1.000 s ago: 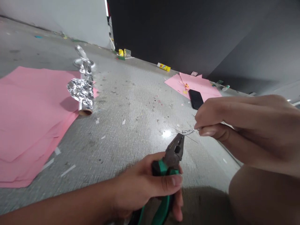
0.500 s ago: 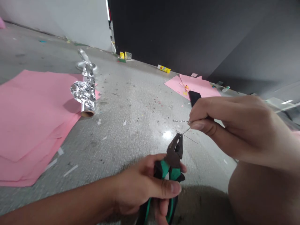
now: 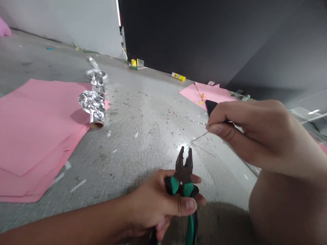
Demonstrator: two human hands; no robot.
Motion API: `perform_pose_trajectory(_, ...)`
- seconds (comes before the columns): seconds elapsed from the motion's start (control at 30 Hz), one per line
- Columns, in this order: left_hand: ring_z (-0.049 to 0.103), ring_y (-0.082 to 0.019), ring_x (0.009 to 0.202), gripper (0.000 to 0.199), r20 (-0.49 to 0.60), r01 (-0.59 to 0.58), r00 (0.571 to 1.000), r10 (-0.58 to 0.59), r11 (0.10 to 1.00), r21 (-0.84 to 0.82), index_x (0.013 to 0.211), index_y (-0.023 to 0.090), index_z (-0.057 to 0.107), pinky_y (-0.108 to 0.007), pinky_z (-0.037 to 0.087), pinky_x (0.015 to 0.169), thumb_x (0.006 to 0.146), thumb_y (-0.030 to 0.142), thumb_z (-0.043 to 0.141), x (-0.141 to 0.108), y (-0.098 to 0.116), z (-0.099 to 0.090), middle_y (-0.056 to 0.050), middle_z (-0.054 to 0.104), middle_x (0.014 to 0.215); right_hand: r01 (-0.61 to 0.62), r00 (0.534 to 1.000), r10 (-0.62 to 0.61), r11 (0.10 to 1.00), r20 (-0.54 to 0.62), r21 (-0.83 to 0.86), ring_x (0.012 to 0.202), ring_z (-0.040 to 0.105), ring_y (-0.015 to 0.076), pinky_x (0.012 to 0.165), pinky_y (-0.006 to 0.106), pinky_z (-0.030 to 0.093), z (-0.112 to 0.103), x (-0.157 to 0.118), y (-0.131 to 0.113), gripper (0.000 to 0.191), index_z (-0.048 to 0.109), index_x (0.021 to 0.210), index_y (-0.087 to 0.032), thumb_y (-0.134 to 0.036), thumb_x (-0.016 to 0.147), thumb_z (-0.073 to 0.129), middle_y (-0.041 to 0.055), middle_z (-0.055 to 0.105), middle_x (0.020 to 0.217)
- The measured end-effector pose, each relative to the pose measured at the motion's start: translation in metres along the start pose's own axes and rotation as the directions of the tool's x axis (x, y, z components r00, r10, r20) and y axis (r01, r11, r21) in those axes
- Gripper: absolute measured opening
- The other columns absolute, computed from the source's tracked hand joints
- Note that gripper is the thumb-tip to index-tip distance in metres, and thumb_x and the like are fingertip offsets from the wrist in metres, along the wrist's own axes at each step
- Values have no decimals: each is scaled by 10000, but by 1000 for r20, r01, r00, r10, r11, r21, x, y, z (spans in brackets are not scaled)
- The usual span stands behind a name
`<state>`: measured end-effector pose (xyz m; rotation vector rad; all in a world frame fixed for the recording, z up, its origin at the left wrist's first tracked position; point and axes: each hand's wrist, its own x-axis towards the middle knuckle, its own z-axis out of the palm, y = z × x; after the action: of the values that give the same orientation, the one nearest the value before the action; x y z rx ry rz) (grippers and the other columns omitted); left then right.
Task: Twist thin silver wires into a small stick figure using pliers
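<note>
My left hand [image 3: 158,200] is shut around the green-and-black handles of a pair of combination pliers [image 3: 183,170], whose dark steel jaws stand open and point up. Just above those jaws runs a thin twisted wire [image 3: 198,139], pinched between the thumb and forefinger of my right hand [image 3: 255,132]. Its loose strands reach down close to the jaws, and I cannot tell whether they touch. The wire's pinched end is hidden by my fingertips.
Pink paper sheets [image 3: 35,136] and a crumpled foil-wrapped tube [image 3: 94,102] lie on the speckled concrete floor [image 3: 143,136] at left. Behind my right hand are a pink sheet [image 3: 209,93] and a black phone [image 3: 211,106]. My knee [image 3: 281,211] fills the lower right.
The pliers' jaws have opened wider and turned more upright. My right hand has risen slightly, lifting the wire, and the view has tilted a little.
</note>
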<state>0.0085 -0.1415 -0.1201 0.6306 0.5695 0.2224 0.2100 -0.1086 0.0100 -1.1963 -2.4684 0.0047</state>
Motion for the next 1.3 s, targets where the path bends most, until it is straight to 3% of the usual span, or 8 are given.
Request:
perform_pose_trajectory(0.17, 505, 2, 359, 484, 107, 17, 994, -24, 998, 61, 1161, 180, 609, -110, 392, 325, 725, 275, 795, 0, 4, -5, -83, 724, 1051, -168, 981, 180, 974, -69, 151, 501, 369, 121, 442, 278, 307, -1, 2, 14, 226, 579, 717, -224, -337, 913, 590, -33, 459, 561)
perform_pose_trajectory(0.37, 514, -2, 368, 532, 133, 24, 990, -36, 996, 89, 1191, 183, 557, -117, 384, 322, 728, 292, 795, -1, 7, -6, -99, 713, 1100, -176, 979, 195, 952, -52, 251, 524, 389, 125, 450, 283, 321, -3, 4, 19, 265, 548, 685, -221, -289, 940, 538, -20, 471, 576)
perform_pose_trajectory(0.6, 472, 18, 311, 478, 193, 16, 981, -19, 1000, 16, 1154, 195, 562, -122, 357, 307, 756, 334, 788, -4, 9, -8, -113, 708, 1149, -73, 990, 115, 916, -84, 394, 601, 436, 115, 497, 276, 333, 0, 1, 18, 139, 588, 801, -188, -246, 928, 591, -4, 509, 670)
perform_pose_trajectory(0.8, 426, 21, 291, 371, 182, -33, 983, 38, 999, -34, 1136, 184, 550, -110, 372, 294, 841, 346, 708, -5, 17, -7, -107, 730, 1053, -38, 998, 54, 937, -36, 348, 586, 412, 105, 500, 267, 331, 1, -1, 16, 139, 579, 773, -188, -222, 901, 624, -23, 485, 657)
perform_pose_trajectory(1.1, 416, 12, 278, 356, 118, 116, 986, -120, 992, 37, 1150, 194, 544, -116, 337, 267, 840, 291, 691, -6, 16, 2, -77, 738, 1041, 31, 999, -39, 970, 28, 241, 529, 387, 104, 498, 265, 315, 4, 2, 6, 189, 530, 749, -195, -202, 938, 530, -34, 463, 612)
perform_pose_trajectory(1.3, 374, 14, 277, 310, 94, 93, 991, -92, 996, -13, 1125, 180, 567, -118, 308, 258, 848, 268, 675, -4, 11, 2, -81, 741, 970, 114, 986, -136, 971, 95, 209, 574, 389, 107, 549, 266, 312, 6, 4, -1, 214, 528, 741, -176, -170, 952, 492, -24, 475, 633)
